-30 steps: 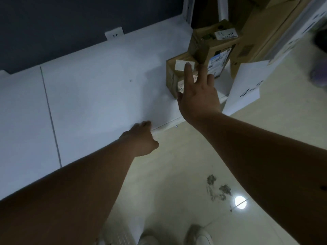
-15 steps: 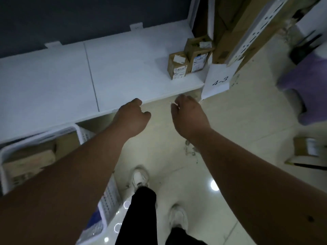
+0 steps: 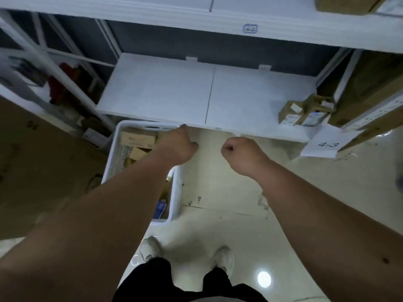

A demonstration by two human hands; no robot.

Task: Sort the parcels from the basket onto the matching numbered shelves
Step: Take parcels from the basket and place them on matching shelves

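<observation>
Your left hand (image 3: pixel 178 147) hangs over the far end of the basket (image 3: pixel 175 192), fingers curled under with nothing in them. Your right hand (image 3: pixel 242 153) is a clenched, empty fist above the floor, just short of the shelf (image 3: pixel 174 94) edge. The two hands sit side by side, apart from each other.

The basket stands on the floor at 9 o'clock from your feet, its far rim tucked under the shelf's front edge. Cardboard parcels (image 3: pixel 139 138) lie inside it, partly hidden by your left forearm; something blue shows near its close end.

At 2 o'clock, two small boxes (image 3: pixel 305 113) stand touching each other at the shelf's right end. Just beside them, a paper tag (image 3: pixel 325 144) reading 4-3 hangs off the shelf's front corner. A larger carton (image 3: pixel 370 90) leans at the far right. The upper shelf (image 3: pixel 196 16) runs across 12 o'clock with a small blue-outlined label (image 3: pixel 250 29) whose writing is too blurred to read.
</observation>
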